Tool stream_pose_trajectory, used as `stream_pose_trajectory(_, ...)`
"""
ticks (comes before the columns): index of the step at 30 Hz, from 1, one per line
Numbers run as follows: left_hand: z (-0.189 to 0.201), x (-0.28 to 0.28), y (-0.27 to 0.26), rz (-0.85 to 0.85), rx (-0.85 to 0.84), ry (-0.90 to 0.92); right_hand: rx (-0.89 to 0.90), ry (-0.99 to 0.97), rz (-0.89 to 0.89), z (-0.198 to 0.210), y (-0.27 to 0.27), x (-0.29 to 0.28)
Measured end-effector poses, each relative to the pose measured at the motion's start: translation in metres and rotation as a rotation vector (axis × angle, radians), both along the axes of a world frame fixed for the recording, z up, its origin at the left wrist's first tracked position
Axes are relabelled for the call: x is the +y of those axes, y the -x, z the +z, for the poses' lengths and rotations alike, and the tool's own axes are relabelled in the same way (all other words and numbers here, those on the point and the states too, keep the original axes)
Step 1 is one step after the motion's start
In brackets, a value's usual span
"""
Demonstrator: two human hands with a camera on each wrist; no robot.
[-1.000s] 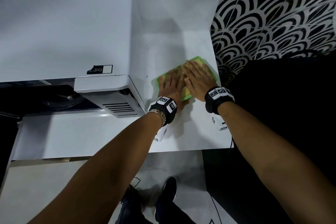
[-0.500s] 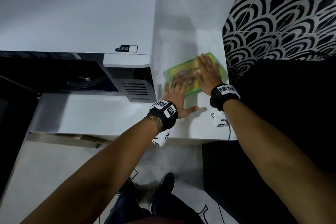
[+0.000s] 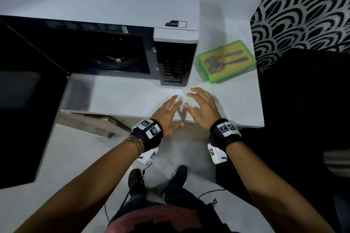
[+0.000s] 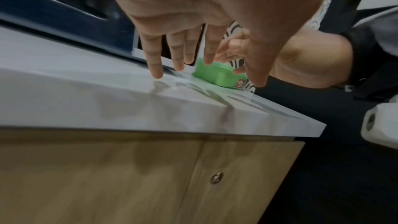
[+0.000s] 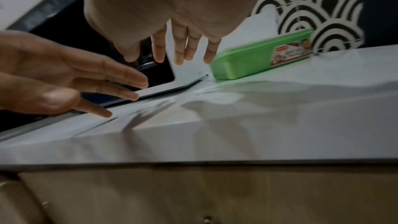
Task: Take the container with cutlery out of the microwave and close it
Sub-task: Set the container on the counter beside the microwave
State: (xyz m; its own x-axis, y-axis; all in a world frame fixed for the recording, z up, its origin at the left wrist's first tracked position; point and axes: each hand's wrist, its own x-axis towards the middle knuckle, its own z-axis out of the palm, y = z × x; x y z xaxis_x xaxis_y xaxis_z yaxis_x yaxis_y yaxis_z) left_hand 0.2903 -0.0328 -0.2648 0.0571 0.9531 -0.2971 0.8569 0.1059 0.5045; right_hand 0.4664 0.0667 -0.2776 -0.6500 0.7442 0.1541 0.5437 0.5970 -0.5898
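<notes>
The green container (image 3: 226, 61) lies on the white counter (image 3: 132, 98) to the right of the microwave (image 3: 98, 15), with its clear lid on and two spoons (image 3: 219, 63) showing through. The same container (image 4: 215, 73) (image 5: 258, 59) shows in both wrist views. The microwave cavity (image 3: 106, 53) is dark and its door (image 3: 24, 109) hangs wide at the left. Near the counter's front edge my left hand (image 3: 168, 113) and right hand (image 3: 202, 107) hover with fingers straight, side by side, holding nothing and well short of the container.
A black-and-white patterned tile wall (image 3: 303, 9) rises behind the counter at the right. A dark bulky object (image 3: 306, 109) stands right of the counter. Wooden cabinet fronts (image 4: 150, 176) sit under the counter. My feet (image 3: 157, 178) are on the pale floor below.
Both hands have lifted off the container's lid and drawn back toward the counter's front edge. The view has shifted left, showing more of the microwave's cavity and door.
</notes>
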Motion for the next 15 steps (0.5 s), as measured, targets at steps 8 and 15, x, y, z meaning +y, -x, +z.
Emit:
stream_pose_trajectory(8, 0.006, -0.106, 0.098, 0.139, 0.09, 0.059, 0.047, 0.043, 0.203, 0.037, 0.12, -0.079)
stream_pose_trajectory(15, 0.08, -0.18, 0.157, 0.415, -0.076, -0.251, 0.211, 0.067, 0.405, 0.102, 0.224, -0.137)
